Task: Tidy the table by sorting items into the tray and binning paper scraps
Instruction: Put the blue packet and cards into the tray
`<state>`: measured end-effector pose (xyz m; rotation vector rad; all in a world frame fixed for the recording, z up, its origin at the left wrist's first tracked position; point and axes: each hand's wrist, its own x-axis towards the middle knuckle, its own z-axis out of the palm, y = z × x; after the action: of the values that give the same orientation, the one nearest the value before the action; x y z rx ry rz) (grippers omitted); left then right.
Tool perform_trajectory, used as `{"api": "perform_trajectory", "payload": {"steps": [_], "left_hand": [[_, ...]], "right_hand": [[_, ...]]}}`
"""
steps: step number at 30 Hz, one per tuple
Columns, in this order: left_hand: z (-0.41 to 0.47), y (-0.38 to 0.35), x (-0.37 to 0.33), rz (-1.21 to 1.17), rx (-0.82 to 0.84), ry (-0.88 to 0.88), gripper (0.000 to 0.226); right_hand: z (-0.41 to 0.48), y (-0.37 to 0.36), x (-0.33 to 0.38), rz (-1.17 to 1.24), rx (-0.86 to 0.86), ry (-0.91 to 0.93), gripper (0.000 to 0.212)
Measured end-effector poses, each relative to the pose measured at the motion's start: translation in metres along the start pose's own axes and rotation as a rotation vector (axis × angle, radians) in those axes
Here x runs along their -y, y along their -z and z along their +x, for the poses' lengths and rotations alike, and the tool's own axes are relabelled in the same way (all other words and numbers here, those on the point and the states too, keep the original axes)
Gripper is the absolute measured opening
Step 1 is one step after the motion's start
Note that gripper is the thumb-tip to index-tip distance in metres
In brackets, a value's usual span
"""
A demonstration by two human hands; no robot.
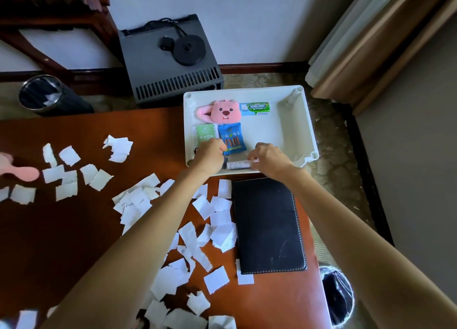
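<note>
It reads as a hotel room: a polished reddish wooden table (61,229) stands on patterned carpet (333,135) beside a plain wall with a dark skirting board (262,67), and heavy beige curtains (371,44) hang at the right. Past the table's far edge a corded kettle base (189,49) sits on a squat dark vented cabinet (170,81). A black leather folder (267,224) lies along its right edge, and bag-lined waste bins (40,95) stand off its far-left and near-right corners.

arms: both extended | left hand (210,155): curled on tube (238,165) end | right hand (269,159): pinches tube
</note>
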<state>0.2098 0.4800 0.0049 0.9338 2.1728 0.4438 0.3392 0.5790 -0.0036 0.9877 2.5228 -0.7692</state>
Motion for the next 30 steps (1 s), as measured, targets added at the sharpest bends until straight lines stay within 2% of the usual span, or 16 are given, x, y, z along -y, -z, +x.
{"api": "perform_trajectory", "payload": {"steps": [10,17,21,25,30], "left_hand": [[-0.012,0.01,-0.008,0.057,-0.033,-0.039,0.033],[-0.073,0.047,-0.005,0.005,-0.258,-0.032,0.038],[-0.134,0.063,0.037,-0.025,-0.375,0.054,0.038],[-0.192,0.063,0.103,-0.031,-0.46,0.207,0.033],[-0.255,0.024,0.187,-0.056,-0.443,0.428,0.03]], "right_hand": [[-0.013,0.008,0.008,-0.095,0.002,0.016,0.036],[-0.05,0.011,0.064,-0.073,-0.251,0.04,0.033],[-0.088,-0.021,0.124,-0.029,-0.367,0.249,0.025],[-0.12,-0.08,0.175,0.015,-0.204,0.42,0.035],[-0.154,-0.158,0.216,-0.011,0.073,0.428,0.033]]}}
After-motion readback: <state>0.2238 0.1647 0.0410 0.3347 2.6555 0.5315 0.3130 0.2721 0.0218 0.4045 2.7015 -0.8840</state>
